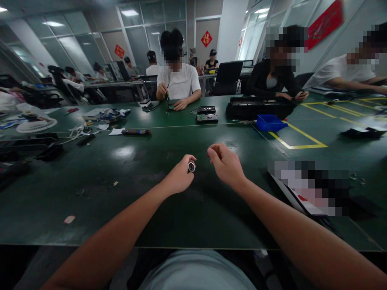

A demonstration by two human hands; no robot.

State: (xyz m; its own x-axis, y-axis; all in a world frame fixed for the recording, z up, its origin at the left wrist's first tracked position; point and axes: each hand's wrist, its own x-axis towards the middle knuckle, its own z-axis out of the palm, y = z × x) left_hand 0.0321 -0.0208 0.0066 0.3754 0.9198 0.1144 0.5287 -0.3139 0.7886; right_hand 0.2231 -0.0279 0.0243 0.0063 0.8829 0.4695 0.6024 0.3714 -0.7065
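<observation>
My left hand (pixel 180 177) is closed around a small dark cylinder (pixel 191 166) with a bright metal ring at its open end, which faces right. To its right, my right hand (pixel 225 163) is raised over the green table (pixel 121 217), its thumb and fingers pinched together. A tiny bit of red shows at those fingertips, too small to make out. The two hands are apart, with a short gap between them.
Beyond my hands lie a dark tool (pixel 136 132), two small devices (pixel 207 118) and a blue tray (pixel 271 123). Cables and papers clutter the left. A tilted screen-like object (pixel 298 193) stands right. Across the table a person (pixel 179 80) works.
</observation>
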